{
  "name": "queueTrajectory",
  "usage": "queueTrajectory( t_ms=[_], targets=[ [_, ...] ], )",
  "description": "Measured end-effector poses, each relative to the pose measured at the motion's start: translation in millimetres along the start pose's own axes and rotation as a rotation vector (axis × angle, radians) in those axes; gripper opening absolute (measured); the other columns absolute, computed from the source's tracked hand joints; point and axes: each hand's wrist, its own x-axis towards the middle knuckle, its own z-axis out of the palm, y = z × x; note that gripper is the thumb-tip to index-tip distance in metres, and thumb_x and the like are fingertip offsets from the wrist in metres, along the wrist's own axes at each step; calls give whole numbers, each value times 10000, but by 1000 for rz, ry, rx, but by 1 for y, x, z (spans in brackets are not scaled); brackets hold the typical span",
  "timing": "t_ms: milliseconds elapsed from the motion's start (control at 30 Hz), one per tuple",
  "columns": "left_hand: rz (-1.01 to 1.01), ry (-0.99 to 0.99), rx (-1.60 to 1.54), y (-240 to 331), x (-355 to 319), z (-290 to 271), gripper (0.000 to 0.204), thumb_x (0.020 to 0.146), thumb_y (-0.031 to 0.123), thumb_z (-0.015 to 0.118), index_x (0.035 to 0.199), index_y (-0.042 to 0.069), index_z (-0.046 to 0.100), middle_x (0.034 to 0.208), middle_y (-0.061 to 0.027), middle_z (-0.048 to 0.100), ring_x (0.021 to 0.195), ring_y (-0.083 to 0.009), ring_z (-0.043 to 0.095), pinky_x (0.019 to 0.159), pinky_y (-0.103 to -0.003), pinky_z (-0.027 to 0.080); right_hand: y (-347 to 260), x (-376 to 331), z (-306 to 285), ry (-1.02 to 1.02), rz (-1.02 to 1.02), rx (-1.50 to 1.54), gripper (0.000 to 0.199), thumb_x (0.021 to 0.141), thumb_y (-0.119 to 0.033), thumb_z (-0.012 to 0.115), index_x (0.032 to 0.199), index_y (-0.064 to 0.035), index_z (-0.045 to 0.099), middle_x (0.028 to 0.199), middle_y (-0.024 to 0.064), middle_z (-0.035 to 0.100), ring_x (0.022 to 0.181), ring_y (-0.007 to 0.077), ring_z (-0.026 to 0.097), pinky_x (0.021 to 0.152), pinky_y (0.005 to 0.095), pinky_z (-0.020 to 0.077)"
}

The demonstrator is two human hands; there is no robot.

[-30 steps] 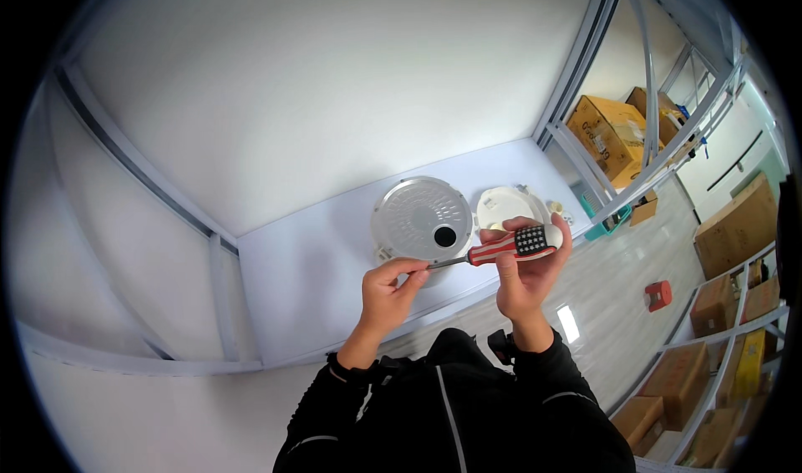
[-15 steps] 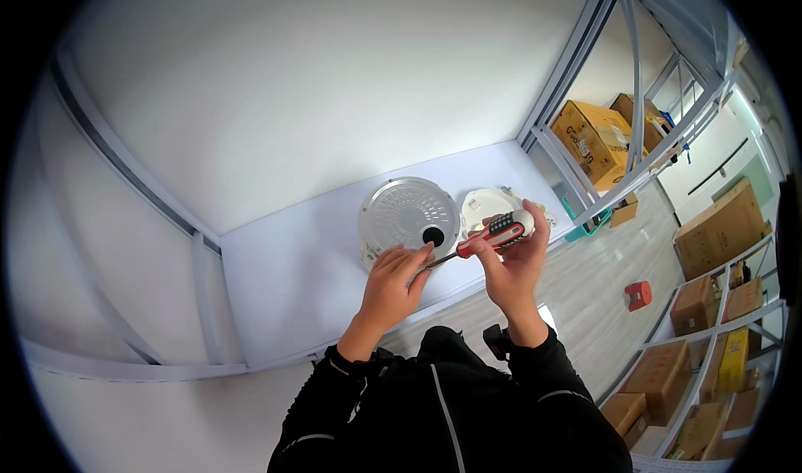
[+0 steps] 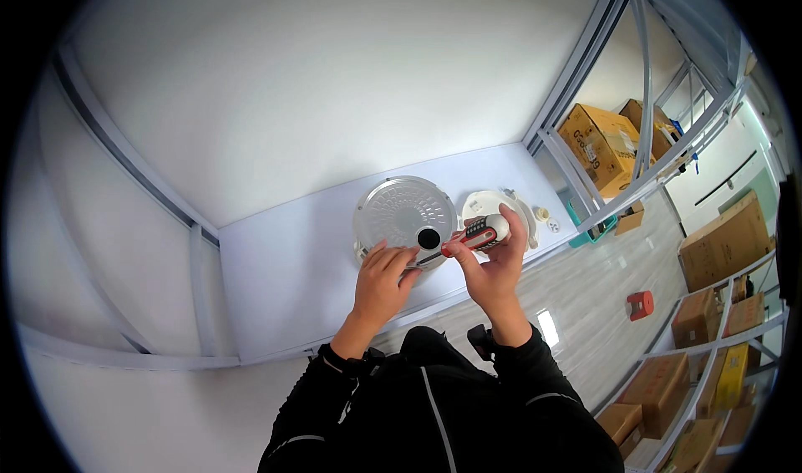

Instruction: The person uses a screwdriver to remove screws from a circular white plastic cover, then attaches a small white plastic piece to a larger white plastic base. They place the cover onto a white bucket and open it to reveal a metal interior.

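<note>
My right hand (image 3: 494, 266) grips the red and black handle of a screwdriver (image 3: 473, 237), which points left. My left hand (image 3: 384, 279) pinches the metal shaft near its tip with closed fingers. Both hands hover over the near edge of a white table (image 3: 292, 264). Just behind them lies a round grey metal lid (image 3: 403, 212) with a ribbed face and a black hole near its front edge. A white round housing (image 3: 491, 205) sits to the lid's right, partly hidden behind the screwdriver and my right fingers.
Small white parts (image 3: 545, 216) lie near the table's right end. Grey metal shelving (image 3: 618, 114) stands to the right with cardboard boxes (image 3: 597, 143) on it, and more boxes (image 3: 723, 243) line racks at far right. A red object (image 3: 640, 304) sits on the floor.
The hands and screwdriver stay together over the table's near edge. My left fingers have closed further onto the shaft tip. The view shifted slightly.
</note>
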Motion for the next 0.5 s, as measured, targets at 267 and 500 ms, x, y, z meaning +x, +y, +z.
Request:
queueTrajectory(
  t_ms=[267, 500],
  targets=[
    [25, 64, 21, 0, 2, 5, 267, 844, 136, 830, 1099, 93, 764, 1000, -51, 787, 1054, -266, 736, 1077, -479, 512, 11, -3, 0, -16, -34, -7, 880, 851, 5, 894, 1554, -13, 365, 1172, 173, 685, 958, 216, 745, 815, 365, 653],
    [48, 72, 35, -3, 1, 8, 222, 844, 142, 842, 1049, 84, 779, 1007, -63, 809, 1089, -277, 748, 1066, -489, 513, 14, -3, -3, -37, -23, -71, 862, 857, -47, 908, 1543, 0, 388, 1172, 171, 685, 957, 212, 750, 803, 361, 657]
  ],
)
